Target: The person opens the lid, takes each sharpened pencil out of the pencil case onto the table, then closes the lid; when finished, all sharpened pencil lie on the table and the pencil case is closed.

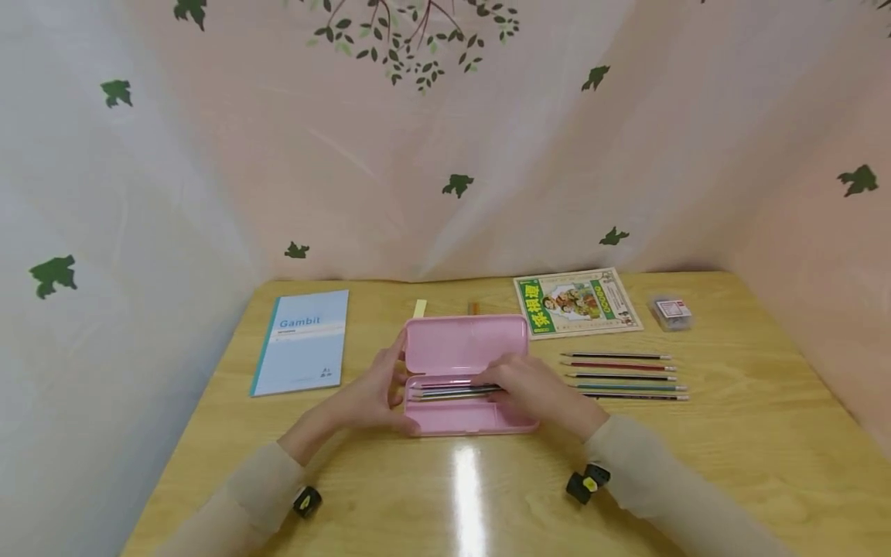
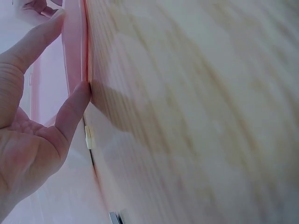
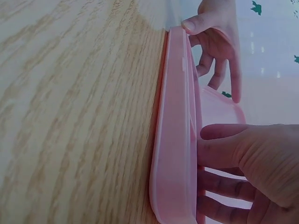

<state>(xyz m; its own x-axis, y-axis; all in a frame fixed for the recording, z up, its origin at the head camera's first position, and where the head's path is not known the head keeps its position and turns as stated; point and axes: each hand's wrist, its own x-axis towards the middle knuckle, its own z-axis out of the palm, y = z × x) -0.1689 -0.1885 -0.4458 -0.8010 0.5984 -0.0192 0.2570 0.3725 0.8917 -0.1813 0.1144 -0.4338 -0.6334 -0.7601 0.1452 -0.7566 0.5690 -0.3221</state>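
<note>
A pink pencil case lies open on the table, lid leaning back. Several pencils lie lengthwise in its rear part. My left hand holds the case's left end, with the thumb at the front corner and a finger against the lid, as the left wrist view shows. Over the right part of the case, my right hand reaches in with bent fingers and grips pencils at their right ends. How many it grips is hidden by the hand. In the right wrist view its fingers dip behind the case's front wall.
Several pencils lie in a row right of the case. Behind them are an illustrated booklet and a small clear box. A blue notebook lies at left. A yellow strip and a brown item show behind the lid.
</note>
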